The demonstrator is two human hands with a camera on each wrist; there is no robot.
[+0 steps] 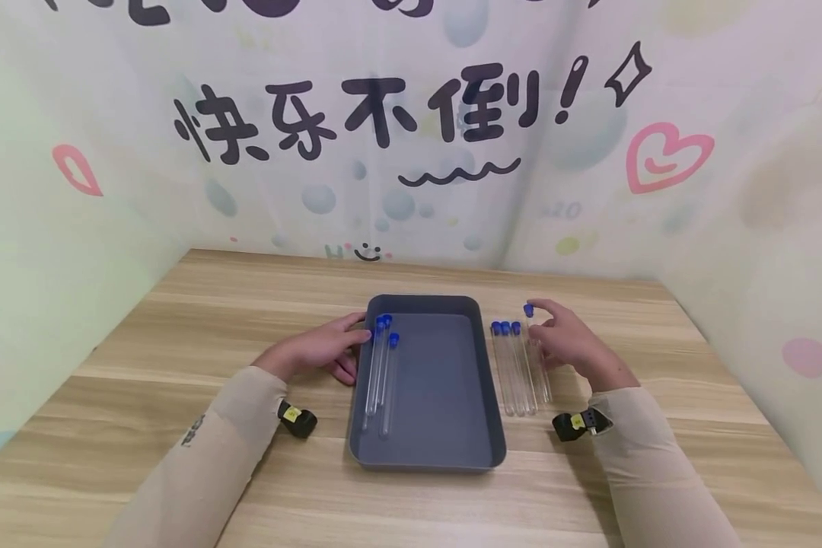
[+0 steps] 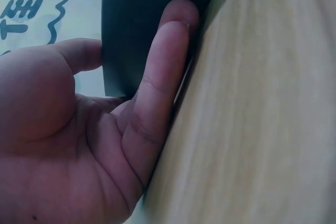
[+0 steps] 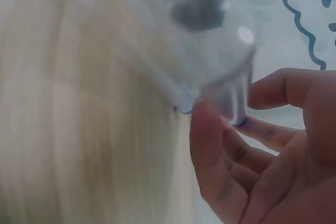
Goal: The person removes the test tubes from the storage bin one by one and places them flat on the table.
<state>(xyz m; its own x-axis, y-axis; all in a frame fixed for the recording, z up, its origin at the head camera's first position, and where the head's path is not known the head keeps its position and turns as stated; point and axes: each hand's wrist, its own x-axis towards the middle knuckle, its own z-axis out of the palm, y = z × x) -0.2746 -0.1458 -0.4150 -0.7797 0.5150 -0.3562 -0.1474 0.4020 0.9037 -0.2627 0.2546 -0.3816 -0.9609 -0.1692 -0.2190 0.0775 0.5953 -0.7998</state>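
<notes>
Glass tube (image 1: 538,358): blue cap toward the far edge of the tabletop, long axis front to back, just right of the gray tray (image 1: 430,449).
Right hand (image 1: 570,344): nearer hand; fingers curled round this tube, pinching near its cap.
Left hand (image 1: 318,348): fingers straight, pressing the tray's left wall.

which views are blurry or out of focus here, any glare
Head view: sharp and evenly lit, walls bowed by the wide lens. Left wrist: left hand soft, against the dark tray. Right wrist: tube a blurred blob with one glare spot; table washed out.
</notes>
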